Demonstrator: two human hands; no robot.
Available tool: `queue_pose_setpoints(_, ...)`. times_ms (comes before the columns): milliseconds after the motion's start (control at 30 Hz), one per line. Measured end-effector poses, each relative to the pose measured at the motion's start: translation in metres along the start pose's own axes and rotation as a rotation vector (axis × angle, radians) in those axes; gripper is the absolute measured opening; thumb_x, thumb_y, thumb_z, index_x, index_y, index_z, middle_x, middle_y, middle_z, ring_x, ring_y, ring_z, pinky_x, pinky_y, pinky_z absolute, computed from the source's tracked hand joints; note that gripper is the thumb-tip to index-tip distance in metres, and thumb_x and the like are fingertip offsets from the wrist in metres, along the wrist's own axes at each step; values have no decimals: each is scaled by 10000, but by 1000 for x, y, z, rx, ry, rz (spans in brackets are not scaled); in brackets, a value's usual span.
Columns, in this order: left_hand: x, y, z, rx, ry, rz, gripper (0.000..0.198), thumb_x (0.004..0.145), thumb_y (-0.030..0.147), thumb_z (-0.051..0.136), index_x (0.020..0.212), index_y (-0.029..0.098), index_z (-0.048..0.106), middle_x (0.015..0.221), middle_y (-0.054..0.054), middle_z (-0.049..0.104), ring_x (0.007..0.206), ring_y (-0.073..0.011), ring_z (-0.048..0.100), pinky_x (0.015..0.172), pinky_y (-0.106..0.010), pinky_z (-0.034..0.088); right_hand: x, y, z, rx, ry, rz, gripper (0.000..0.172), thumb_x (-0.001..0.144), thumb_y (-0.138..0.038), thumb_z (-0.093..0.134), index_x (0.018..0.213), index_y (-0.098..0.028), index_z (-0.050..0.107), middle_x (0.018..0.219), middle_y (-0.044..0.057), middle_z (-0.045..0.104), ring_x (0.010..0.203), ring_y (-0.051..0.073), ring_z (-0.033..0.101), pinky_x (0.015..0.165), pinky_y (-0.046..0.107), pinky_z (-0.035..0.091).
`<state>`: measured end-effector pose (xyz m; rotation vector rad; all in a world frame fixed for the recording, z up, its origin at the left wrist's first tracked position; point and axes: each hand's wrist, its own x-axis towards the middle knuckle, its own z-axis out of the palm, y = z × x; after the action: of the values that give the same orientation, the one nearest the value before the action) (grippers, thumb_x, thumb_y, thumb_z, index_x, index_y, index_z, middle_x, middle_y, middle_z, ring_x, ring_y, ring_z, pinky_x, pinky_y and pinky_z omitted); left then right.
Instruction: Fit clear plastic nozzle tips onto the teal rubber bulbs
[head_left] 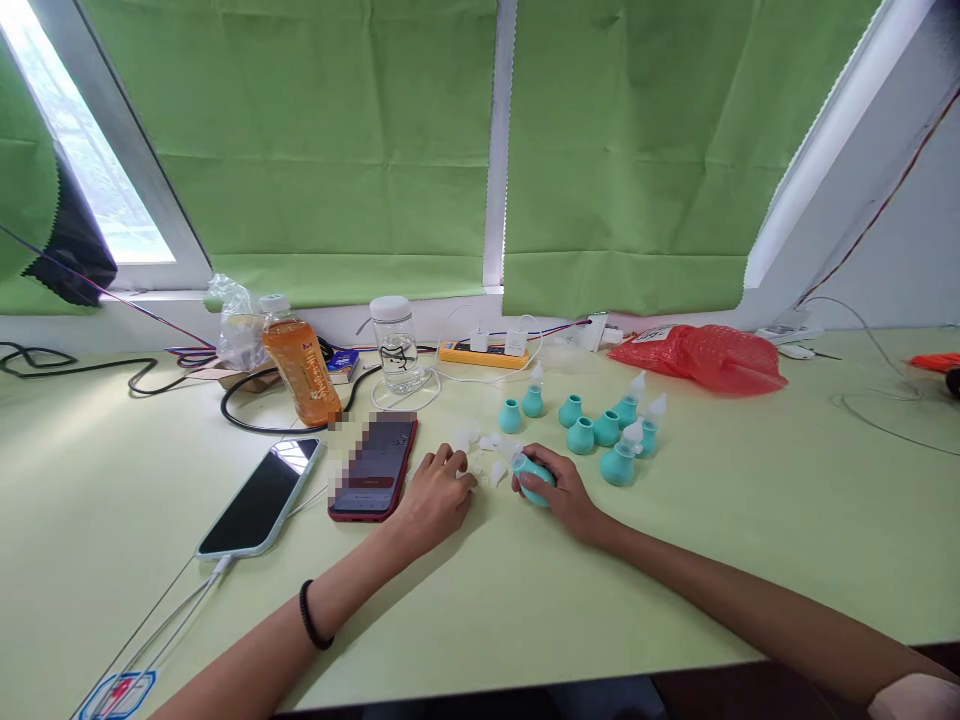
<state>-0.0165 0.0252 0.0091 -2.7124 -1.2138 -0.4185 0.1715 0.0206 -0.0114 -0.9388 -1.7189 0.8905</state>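
Observation:
A teal bulb (pixel 535 482) with a clear collar at its mouth is wrapped in the fingers of my right hand (pixel 564 494), tilted to the left. My left hand (pixel 441 496) rests on the table beside small clear plastic pieces (pixel 498 473), its fingers curled down; whatever its fingertips hold, if anything, is too small to tell. Behind and right of my right hand stand several teal bulbs (pixel 580 436), some open at the top. Others carry clear pointed tips, such as the front bulb (pixel 617 465). More translucent pieces (pixel 465 434) lie between my hands.
Left of my left hand lie a red-cased phone (pixel 373 468) and a white-cased phone (pixel 262 498) with cables. Toward the window stand an orange drink bottle (pixel 301 365), a clear bottle (pixel 397 350), a power strip (pixel 484 354) and a red plastic bag (pixel 701 357).

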Motion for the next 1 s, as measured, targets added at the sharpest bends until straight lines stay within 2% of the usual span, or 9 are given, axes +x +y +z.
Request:
queue_pose_setpoints(100, 2, 0, -3, -262, 123, -100, 170, 762, 153, 440, 756, 136, 610, 794, -99, 570, 782, -204, 500, 664, -342, 431, -2, 0, 1, -169, -4, -30, 109, 694, -257, 504, 762, -173, 515, 619, -24, 526, 561, 110, 465, 562, 224, 374)
queue_pose_setpoints(233, 4, 1, -10, -1075, 361, -408, 155, 716, 268, 552, 793, 143, 599, 839, -73, 610, 762, -171, 556, 686, -299, 468, -3, -2, 3, -328, 31, -131, 105, 633, -207, 530, 735, -180, 529, 629, -17, 526, 569, 118, 460, 572, 233, 376)
queue_pose_setpoints(300, 5, 2, -12, -1462, 359, -521, 208, 657, 291, 621, 789, 130, 608, 836, -67, 632, 775, -176, 576, 724, -308, 476, -4, -3, 4, -344, 32, -160, 105, 633, -211, 530, 733, -182, 532, 623, -11, 527, 556, 119, 454, 562, 237, 376)
queue_pose_setpoints(367, 5, 2, -11, -1684, 307, -566, 242, 614, 282, 664, 781, 113, 618, 795, -64, 648, 760, -175, 587, 753, -324, 475, -4, -4, 4, -343, 40, -163, 110, 644, -236, 534, 740, -183, 536, 619, -6, 531, 544, 120, 450, 548, 240, 376)
queue_pose_setpoints(433, 5, 3, -8, -1751, 274, -585, 240, 600, 265, 680, 767, 101, 625, 759, -64, 652, 736, -165, 589, 754, -323, 479, -4, -4, 4, -345, 42, -157, 119, 657, -263, 538, 744, -183, 542, 618, -2, 538, 544, 123, 458, 547, 244, 379)
queue_pose_setpoints(567, 4, 5, -5, -1725, 300, -594, 250, 592, 242, 690, 787, 96, 632, 759, -61, 646, 730, -160, 587, 760, -330, 484, -6, -2, 5, -350, 8, -155, 147, 685, -288, 540, 781, -179, 560, 656, 15, 573, 571, 138, 499, 581, 262, 396)
queue_pose_setpoints(767, 3, 9, -9, -1762, 264, -568, 257, 611, 258, 675, 797, 82, 663, 921, -102, 630, 833, -200, 570, 809, -356, 468, -12, -6, 10, -285, 10, -143, 206, 738, -306, 506, 894, -180, 555, 803, 52, 609, 703, 174, 545, 676, 295, 414)
queue_pose_setpoints(867, 2, 13, -8, -1809, 297, -579, 237, 628, 265, 661, 793, 95, 672, 881, -92, 646, 871, -202, 561, 829, -343, 459, -14, -11, 14, -205, 20, -64, 210, 747, -332, 496, 873, -175, 556, 735, 32, 580, 638, 149, 509, 591, 257, 413)
queue_pose_setpoints(1000, 1, 17, -3, -1841, 370, -680, 217, 606, 271, 677, 745, 104, 682, 881, -90, 647, 882, -204, 558, 806, -325, 475, -15, -17, 18, -7, -19, 97, 218, 757, -380, 478, 765, -173, 547, 628, 1, 518, 523, 103, 441, 461, 207, 367)
